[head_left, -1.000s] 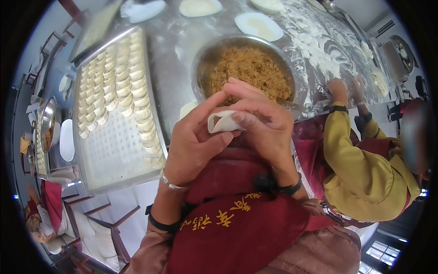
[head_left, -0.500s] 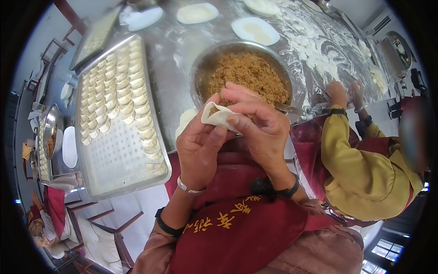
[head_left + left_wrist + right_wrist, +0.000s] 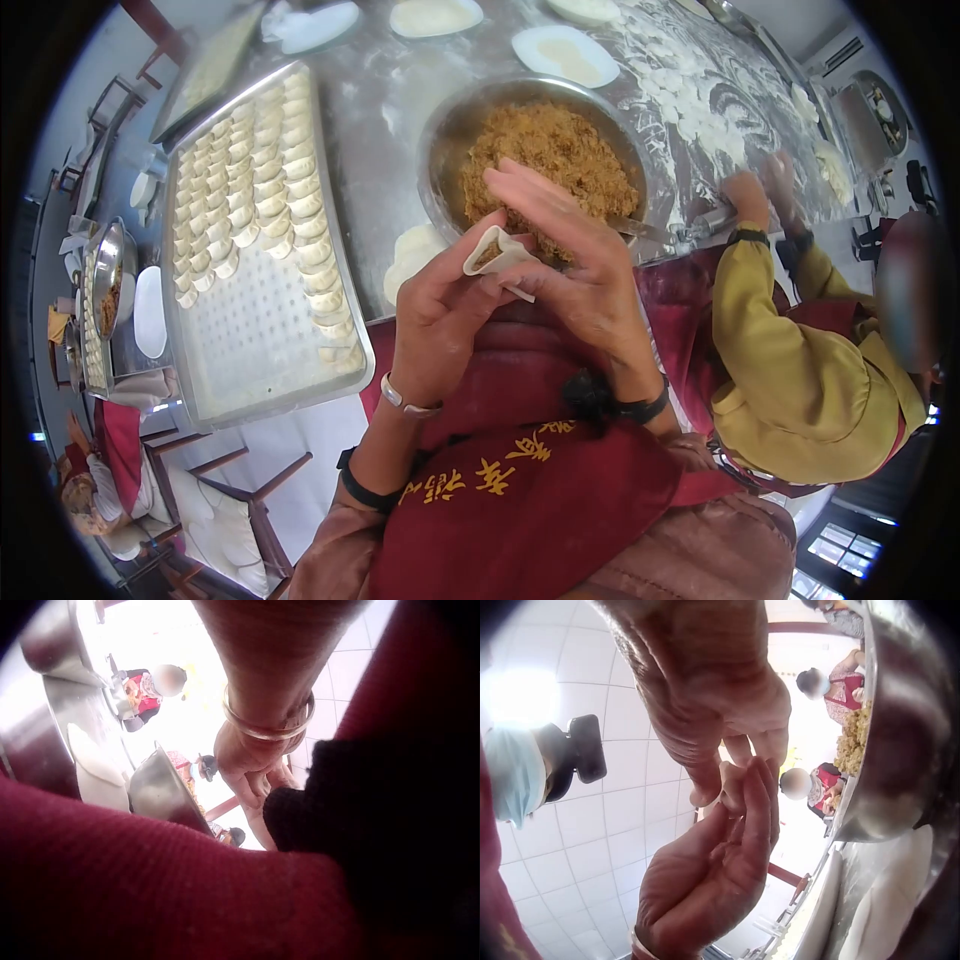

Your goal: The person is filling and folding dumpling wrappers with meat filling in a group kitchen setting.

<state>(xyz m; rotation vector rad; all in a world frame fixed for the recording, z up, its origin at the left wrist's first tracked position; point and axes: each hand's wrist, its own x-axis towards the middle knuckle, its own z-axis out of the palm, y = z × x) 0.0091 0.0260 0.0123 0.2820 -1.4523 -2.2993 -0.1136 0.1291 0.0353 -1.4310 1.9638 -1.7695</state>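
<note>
A half-folded dumpling (image 3: pixel 497 252) with brown filling showing at its open end is held between both hands, in front of my red apron (image 3: pixel 520 490). My left hand (image 3: pixel 462 270), a silver bangle on its wrist, grips the dumpling from below and the left. My right hand (image 3: pixel 540 240) pinches its edge from the right, the other fingers stretched toward the bowl. From the right wrist view, the right hand (image 3: pixel 727 761) and left hand (image 3: pixel 735 825) meet on the pale dumpling (image 3: pixel 731 784). The left wrist view shows only the bangle (image 3: pixel 266 727) and the back of the left hand (image 3: pixel 251 776).
A steel bowl (image 3: pixel 450 125) of brown filling stands just beyond the hands. To the left, a perforated metal tray (image 3: pixel 260 340) carries rows of finished dumplings. Round wrappers (image 3: pixel 415 250) lie by the bowl. A person in yellow sleeves (image 3: pixel 790 350) works dough at the right.
The dumpling was folded flat between both thumbs; it has since been turned so its open end faces up. My right fingers have straightened out over the bowl.
</note>
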